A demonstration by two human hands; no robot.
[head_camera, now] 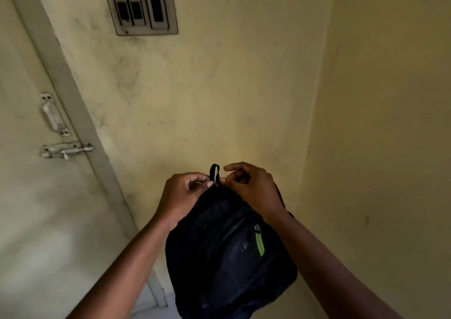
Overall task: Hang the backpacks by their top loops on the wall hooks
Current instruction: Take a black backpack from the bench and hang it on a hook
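Observation:
A dark navy backpack (229, 253) with a lime-green zipper pull hangs in front of the yellow wall, held up at its top. Its narrow black top loop (214, 173) stands upright between my two hands. My left hand (184, 196) pinches the top of the bag just left of the loop's base. From the other side, my right hand (251, 188) grips the bag's top beside the loop, fingers curled. No wall hook is visible in the head view.
A switch plate (141, 10) is mounted high on the wall. A pale door with a handle (54, 115) and a sliding bolt (67, 150) fills the left side. A wall corner (314, 123) runs down on the right.

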